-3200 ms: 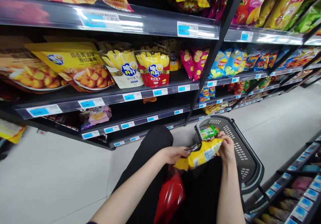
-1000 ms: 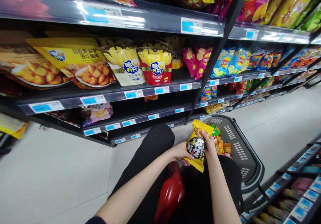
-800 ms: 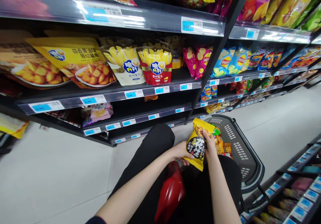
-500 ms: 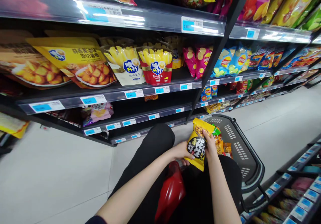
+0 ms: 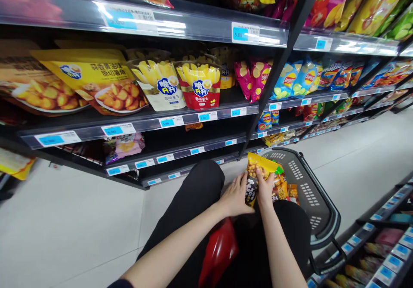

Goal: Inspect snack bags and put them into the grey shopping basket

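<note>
A yellow and black bag of peanuts [image 5: 262, 164] is held up between my two hands, above my lap. My left hand [image 5: 237, 196] wraps its left side, fingers bent along the edge and covering part of the printed front. On the other side my right hand [image 5: 265, 189] grips it, thumb laid across the front. Right behind the bag stands a grey shopping basket [image 5: 322, 193], with several orange and yellow snack packets [image 5: 284, 190] in its near end. The bag's lower end is largely hidden by my hands.
Shelves ahead hold yellow snack pouches [image 5: 114, 81], a red-and-white fries pouch [image 5: 200, 85] and blue chip bags [image 5: 287, 81]. A red glossy object [image 5: 221, 249] lies between my legs. Another low shelf [image 5: 387, 266] stands at the lower right.
My left hand has shifted up and around the bag's left side, covering more of its front. The bag has turned, and my right hand has moved slightly left and down.
</note>
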### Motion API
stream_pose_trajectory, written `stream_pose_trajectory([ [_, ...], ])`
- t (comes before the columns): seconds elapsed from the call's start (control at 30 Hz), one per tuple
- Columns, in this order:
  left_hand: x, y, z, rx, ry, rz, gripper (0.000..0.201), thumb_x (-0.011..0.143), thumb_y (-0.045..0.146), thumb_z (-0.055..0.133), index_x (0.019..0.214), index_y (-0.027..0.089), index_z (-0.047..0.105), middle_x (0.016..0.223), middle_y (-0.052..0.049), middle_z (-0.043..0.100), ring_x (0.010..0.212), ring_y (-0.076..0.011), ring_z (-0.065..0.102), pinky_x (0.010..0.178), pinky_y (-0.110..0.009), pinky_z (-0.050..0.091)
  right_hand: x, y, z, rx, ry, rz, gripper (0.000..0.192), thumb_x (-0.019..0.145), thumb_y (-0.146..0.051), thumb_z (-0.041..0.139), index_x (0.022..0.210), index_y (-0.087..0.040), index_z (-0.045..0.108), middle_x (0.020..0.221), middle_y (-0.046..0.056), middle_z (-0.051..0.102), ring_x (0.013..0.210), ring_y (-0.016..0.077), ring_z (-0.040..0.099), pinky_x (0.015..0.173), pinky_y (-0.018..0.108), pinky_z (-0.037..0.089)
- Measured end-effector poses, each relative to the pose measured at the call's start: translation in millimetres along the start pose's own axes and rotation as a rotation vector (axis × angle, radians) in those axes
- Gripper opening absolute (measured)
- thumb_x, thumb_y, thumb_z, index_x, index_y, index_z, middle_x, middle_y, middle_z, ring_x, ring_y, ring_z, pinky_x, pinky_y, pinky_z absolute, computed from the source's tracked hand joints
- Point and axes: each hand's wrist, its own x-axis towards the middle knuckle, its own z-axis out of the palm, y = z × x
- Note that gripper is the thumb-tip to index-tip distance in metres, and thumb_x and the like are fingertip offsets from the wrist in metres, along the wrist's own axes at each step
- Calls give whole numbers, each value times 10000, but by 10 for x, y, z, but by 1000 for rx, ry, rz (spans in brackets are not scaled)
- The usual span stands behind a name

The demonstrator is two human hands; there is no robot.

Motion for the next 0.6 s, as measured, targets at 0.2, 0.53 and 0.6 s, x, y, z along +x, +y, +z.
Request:
stream_pose_trajectory([
  [0.2, 147, -58, -81, -376, 150, -165, 941, 483, 314, 791, 1281, 97, 342, 1271, -185, 475, 1179, -317, 440, 996, -427, 340, -28, -235, -59, 260, -412, 239, 353, 664, -395, 684, 965, -218, 636, 1066, 55, 637, 1025, 229, 570, 919, 386, 426],
  [0.53, 53, 104, -236, -1249, -198, -519, 506, 561, 359, 704, 991, 112, 606, 893, -107, 690, 971, -303, 607, 855, -381, 456, -18, -168, -118, 139, -465, 342, 612, 491, -483, 784, 1015, -209, 625, 1042, 72, 646, 1041, 273, 564, 845, 362, 476],
  [0.6, 53, 92, -243, -1259, -250, -574, 466, 626, 431, 654, 964, 112, 619, 873, -111, 693, 963, -298, 614, 850, -380, 459, -68, -143, -109, 181, -509, 434, 619, 461, -504, 790, 972, -193, 629, 933, 80, 670, 989, 293, 591, 805, 384, 497],
])
